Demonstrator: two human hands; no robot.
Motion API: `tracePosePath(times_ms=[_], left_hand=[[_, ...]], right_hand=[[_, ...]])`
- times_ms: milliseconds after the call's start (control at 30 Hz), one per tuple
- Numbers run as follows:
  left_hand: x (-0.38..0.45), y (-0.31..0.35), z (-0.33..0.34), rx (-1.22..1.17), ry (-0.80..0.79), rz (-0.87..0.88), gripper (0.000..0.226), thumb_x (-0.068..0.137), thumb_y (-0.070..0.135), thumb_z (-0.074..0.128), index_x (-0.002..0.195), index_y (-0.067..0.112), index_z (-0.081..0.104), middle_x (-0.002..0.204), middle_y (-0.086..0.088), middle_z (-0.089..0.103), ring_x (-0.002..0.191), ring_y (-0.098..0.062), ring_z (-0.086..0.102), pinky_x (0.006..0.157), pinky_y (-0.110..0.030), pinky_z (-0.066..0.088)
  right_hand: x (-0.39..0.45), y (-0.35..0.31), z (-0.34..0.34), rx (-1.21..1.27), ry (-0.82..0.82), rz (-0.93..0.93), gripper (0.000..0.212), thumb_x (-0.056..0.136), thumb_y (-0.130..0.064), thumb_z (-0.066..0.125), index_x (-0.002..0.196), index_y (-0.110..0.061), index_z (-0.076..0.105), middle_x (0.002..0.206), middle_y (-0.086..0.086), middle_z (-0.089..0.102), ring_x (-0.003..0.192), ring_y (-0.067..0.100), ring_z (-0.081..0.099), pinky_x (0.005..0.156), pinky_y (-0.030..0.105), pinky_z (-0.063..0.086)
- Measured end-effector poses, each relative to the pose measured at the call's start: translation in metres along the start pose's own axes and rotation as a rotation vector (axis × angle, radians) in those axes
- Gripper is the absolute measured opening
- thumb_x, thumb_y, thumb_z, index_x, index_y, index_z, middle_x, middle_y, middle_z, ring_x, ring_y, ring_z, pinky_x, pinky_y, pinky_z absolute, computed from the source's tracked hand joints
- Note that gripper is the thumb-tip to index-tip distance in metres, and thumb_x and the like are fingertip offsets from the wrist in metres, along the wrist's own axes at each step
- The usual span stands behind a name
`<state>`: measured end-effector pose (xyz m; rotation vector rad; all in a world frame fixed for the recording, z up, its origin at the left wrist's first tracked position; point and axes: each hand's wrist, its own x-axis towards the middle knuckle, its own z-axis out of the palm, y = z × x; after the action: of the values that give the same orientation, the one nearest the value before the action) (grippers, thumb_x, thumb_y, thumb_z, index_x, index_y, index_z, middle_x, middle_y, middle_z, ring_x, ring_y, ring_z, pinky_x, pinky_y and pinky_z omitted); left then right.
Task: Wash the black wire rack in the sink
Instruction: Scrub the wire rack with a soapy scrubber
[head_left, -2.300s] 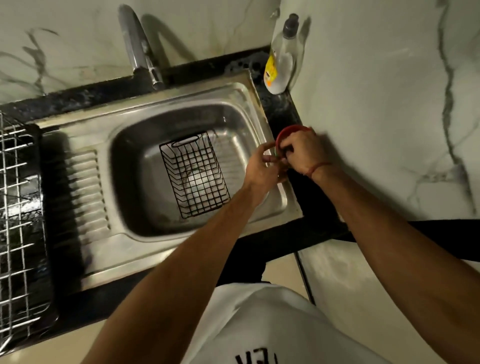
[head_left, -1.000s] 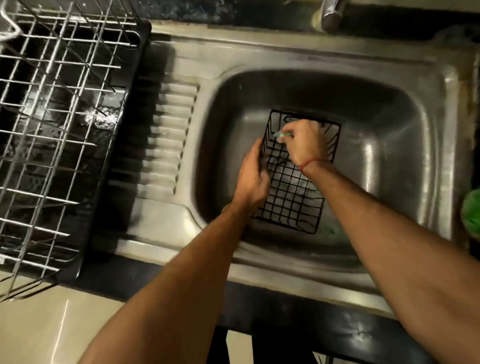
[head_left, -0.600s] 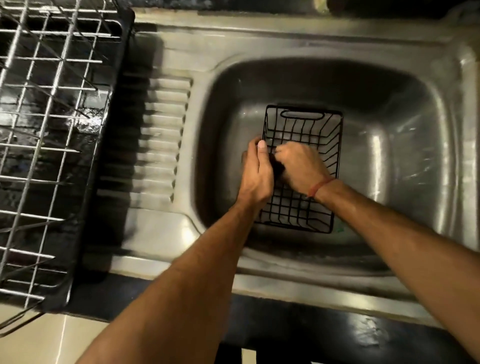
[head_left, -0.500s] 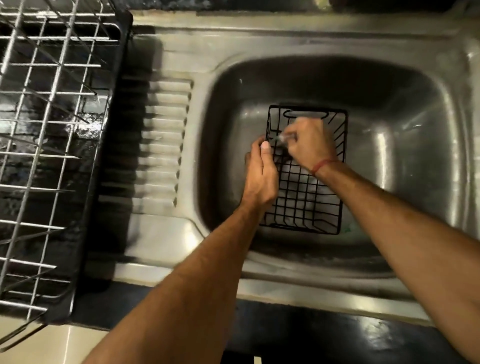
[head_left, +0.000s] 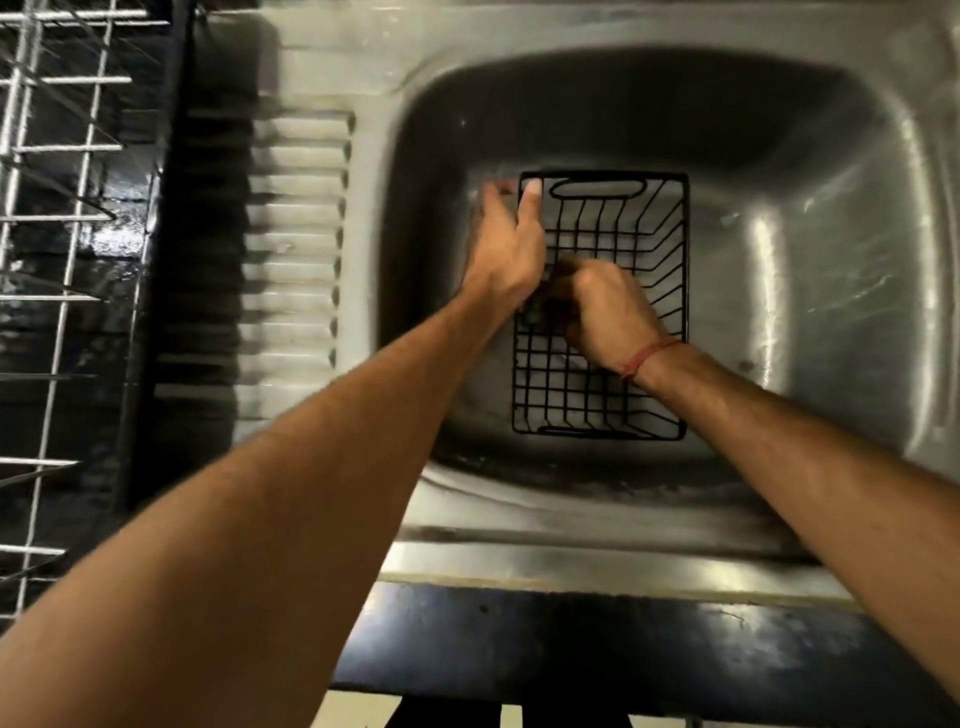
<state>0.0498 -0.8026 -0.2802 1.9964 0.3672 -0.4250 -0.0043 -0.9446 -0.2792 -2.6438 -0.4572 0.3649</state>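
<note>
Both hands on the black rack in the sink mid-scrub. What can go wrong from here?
1. The left hand steadies the black rack only at its far-left corner; a hard stroke could make it skid or pivot on the sink floor.
2. The right hand works inside the rack, fingers curled round a small dark scrubber; knuckles may catch the wires.
3. No water is visibly running, so loosened grime may stay on the rack.

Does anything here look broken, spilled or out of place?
Nothing stands out. The black wire rack sits in the sink; the left hand grips its edge, and the right hand is curled inside it.
</note>
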Motion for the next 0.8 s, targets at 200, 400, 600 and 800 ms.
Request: tracePosePath(times_ms=[200,400,600,800], left_hand=[[0.003,-0.003,0.007,-0.145,0.039,0.047,0.06,0.117,0.056,0.027,0.127,0.02,0.074,0.117,0.012,0.072,0.104,0.014,0.063,0.096,-0.007,0.046],[0.002,0.001,0.004,-0.135,-0.003,0.086,0.052,0.12,0.047,0.024,0.147,0.021,0.058,0.122,0.021,0.061,0.104,0.012,0.054,0.095,-0.012,0.042],[0.003,0.001,0.005,-0.051,-0.033,0.148,0.049,0.119,0.041,0.039,0.164,0.023,0.04,0.16,-0.001,0.052,0.144,-0.013,0.049,0.12,-0.029,0.039],[0.013,-0.001,0.004,0.071,0.037,0.197,0.039,0.109,0.014,0.049,0.147,0.025,0.054,0.134,-0.002,0.057,0.102,-0.005,0.062,0.082,-0.019,0.058]], right_hand=[[0.037,0.015,-0.005,0.139,0.282,0.33,0.021,0.094,-0.011,0.072,0.111,-0.022,0.077,0.115,-0.003,0.07,0.109,0.013,0.064,0.092,0.024,0.051],[0.02,-0.003,0.008,-0.015,0.132,0.15,0.022,0.09,-0.01,0.076,0.11,-0.017,0.073,0.114,0.002,0.065,0.103,0.02,0.065,0.089,0.031,0.057],[-0.031,-0.015,0.001,-0.05,-0.252,0.075,0.03,0.089,-0.014,0.077,0.117,-0.021,0.071,0.117,0.002,0.067,0.109,0.02,0.067,0.093,0.036,0.06],[0.024,0.004,-0.018,-0.117,0.088,0.204,0.018,0.092,-0.013,0.074,0.108,-0.02,0.071,0.107,0.0,0.064,0.104,0.026,0.066,0.088,0.037,0.054]])
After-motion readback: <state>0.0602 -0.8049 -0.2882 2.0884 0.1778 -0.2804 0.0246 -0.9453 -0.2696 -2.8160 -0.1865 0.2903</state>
